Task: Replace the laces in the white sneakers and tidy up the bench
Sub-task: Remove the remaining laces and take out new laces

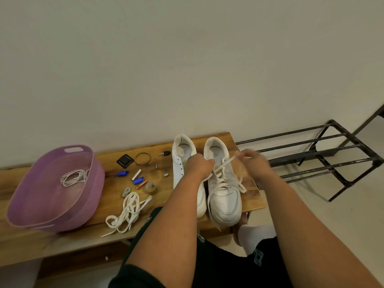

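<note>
Fingers of both hands pinch a white lace over the right sneaker [223, 183] on the bench [62, 242]: the left hand [198, 166] grips it at the eyelets, the blurred right hand [252, 162] pulls its end taut. Loose laces [126, 213] lie left, beside a purple basket [52, 190]; the unlaced sneaker [182, 163] stands alongside.

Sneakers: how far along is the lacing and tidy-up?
Done: thin cord is in the basket. In hand: both hands, left and right, pull a lace through the right sneaker. Left: the other sneaker shows bare eyelets; loose lace and small clutter remain on the bench.
</note>
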